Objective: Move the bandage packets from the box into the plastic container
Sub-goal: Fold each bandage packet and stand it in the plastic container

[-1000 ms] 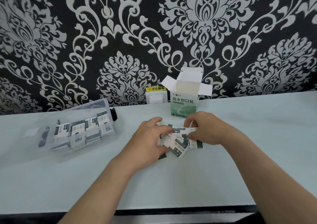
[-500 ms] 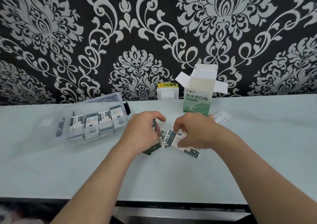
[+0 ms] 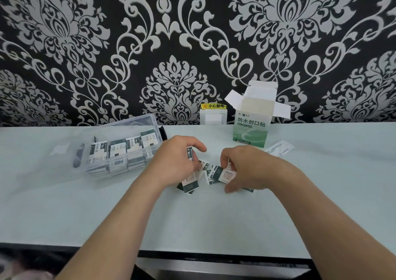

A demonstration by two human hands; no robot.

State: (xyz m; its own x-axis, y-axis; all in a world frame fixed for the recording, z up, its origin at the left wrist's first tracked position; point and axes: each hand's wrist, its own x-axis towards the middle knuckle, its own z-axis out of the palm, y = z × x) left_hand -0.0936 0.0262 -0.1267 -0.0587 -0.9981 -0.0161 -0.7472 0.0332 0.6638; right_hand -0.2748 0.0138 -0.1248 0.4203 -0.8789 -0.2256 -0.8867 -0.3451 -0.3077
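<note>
Head view: plastic container (image 3: 137, 123), left on the worktop (image 3: 214, 215), holds four rows of bandage packets (image 3: 126, 149). Box (image 3: 251, 129) stands at the back, flaps open. It looks empty to me, can't confirm. Loose pile (image 3: 216, 172) lies between the hands. Left hand (image 3: 173, 164) curls round a small stack, right hand (image 3: 248, 168) pinches a packet off the pile. I'd say over half done, with this batch left to load.

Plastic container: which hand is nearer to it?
Left. The left hand is just off the right end of the plastic container, holding packets; the right hand is farther right, in front of the box.
</note>
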